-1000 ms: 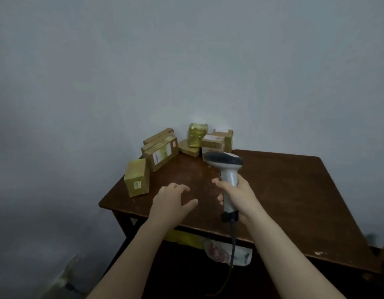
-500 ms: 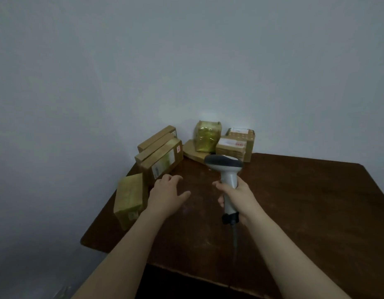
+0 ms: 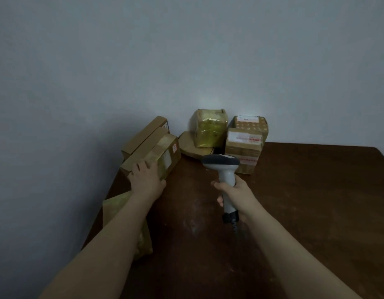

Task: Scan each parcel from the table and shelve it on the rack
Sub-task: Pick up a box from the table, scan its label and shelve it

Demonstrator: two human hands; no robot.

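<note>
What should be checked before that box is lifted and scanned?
1. Left hand on box: ok, fingers over its near end, thumb at the side.
2. Scanner in right hand: ok, held by its handle.
3. Scanner aimed at label: not ok, it points toward the wall.
4. Nothing on top of box: ok.
5. Rack space: cannot tell, out of view.
</note>
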